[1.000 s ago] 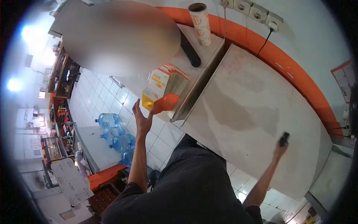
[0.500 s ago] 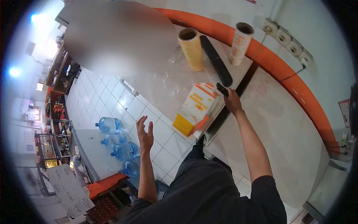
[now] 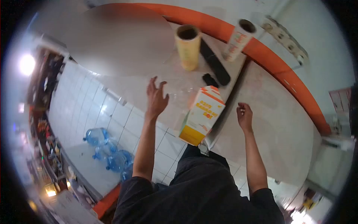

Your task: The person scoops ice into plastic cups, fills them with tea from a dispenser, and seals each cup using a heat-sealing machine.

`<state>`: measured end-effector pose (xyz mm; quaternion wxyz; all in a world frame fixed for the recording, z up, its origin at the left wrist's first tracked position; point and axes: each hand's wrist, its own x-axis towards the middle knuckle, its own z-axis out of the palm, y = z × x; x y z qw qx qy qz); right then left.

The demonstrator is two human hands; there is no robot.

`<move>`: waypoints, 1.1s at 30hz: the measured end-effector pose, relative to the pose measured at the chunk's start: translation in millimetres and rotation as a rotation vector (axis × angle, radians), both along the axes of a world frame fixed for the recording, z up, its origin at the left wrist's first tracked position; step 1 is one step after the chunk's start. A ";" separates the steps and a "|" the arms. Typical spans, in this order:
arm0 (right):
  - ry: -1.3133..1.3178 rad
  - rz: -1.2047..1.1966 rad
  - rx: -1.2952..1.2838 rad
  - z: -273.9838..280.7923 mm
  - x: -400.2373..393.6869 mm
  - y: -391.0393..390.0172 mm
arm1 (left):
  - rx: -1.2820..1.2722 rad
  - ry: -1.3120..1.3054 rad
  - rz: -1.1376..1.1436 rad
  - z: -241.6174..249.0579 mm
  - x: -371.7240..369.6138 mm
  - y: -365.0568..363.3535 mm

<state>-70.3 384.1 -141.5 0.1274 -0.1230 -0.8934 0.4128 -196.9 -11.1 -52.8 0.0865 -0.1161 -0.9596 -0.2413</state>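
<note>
We see a pale table (image 3: 130, 87) bearing a printed carton (image 3: 204, 115) at its edge, a yellow roll (image 3: 188, 53) beyond. Left of the carton, our left hand (image 3: 156, 100) spreads wide, empty; right of it, our right hand (image 3: 245, 117) curls narrow, apparently empty. Behind it, a black object (image 3: 210, 80) lies set down; what remains, we cannot tell.

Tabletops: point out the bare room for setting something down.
The right table looks bare between the right hand and the orange band. The left table is crowded where the yellow roll, white roll, black bar, small black object and carton bunch together.
</note>
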 end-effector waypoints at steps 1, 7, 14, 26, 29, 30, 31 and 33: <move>-0.048 -0.117 -0.037 4.2 31.6 3.9 | 0.041 0.007 -0.036 8.9 -5.4 4.2; -0.434 -1.025 -1.078 -58.0 323.2 41.5 | 0.316 0.089 0.042 42.5 38.9 5.6; -0.086 -1.421 -1.584 -107.0 442.3 39.4 | 0.279 0.394 0.107 85.4 104.6 18.6; 0.474 -1.876 -1.740 -118.6 423.3 120.4 | 0.315 -0.926 -0.109 -167.9 306.1 111.8; 0.498 -1.781 -1.694 -130.5 444.7 150.6 | 0.995 -1.185 0.408 -197.5 314.3 148.7; 0.431 -1.642 -1.629 -134.6 447.6 155.4 | 1.102 -1.170 0.603 -204.6 312.5 160.2; 0.437 -1.633 -1.630 -139.4 455.2 157.9 | 1.206 -1.148 0.801 -211.6 310.4 171.8; 0.371 -1.680 -1.804 -153.6 465.7 164.6 | 1.244 -1.102 0.869 -216.7 304.5 188.6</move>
